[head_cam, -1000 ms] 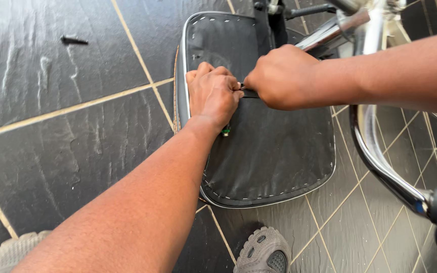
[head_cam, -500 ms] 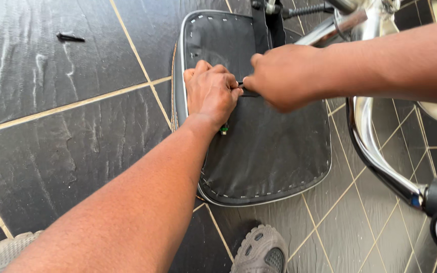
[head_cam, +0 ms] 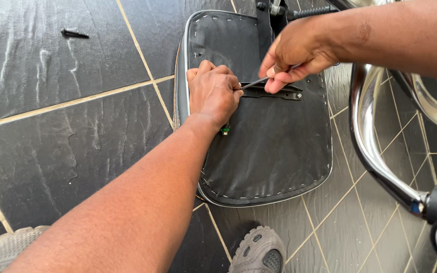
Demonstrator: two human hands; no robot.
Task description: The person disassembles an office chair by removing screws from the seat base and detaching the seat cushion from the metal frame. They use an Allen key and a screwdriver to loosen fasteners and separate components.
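Left hand (head_cam: 212, 93) fisted around green-tipped tool (head_cam: 225, 130), right hand (head_cam: 294, 50) pinching thin metal rod (head_cam: 254, 83), rod slanting up-right over black seat (head_cam: 274, 146), near bracket (head_cam: 279, 92)

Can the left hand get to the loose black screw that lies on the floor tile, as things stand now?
Probably yes. The black screw lies alone on bare floor tile with nothing around it, but the left hand is closed on a tool on the seat underside.

2 hands (head_cam: 213, 93), 1 seat pad (head_cam: 274, 146), 1 bracket (head_cam: 279, 93), 2 shoes (head_cam: 259, 253), 1 loose screw (head_cam: 74, 34)

Bare forearms without sleeves; grey perforated clogs (head_cam: 259, 253) on both feet.
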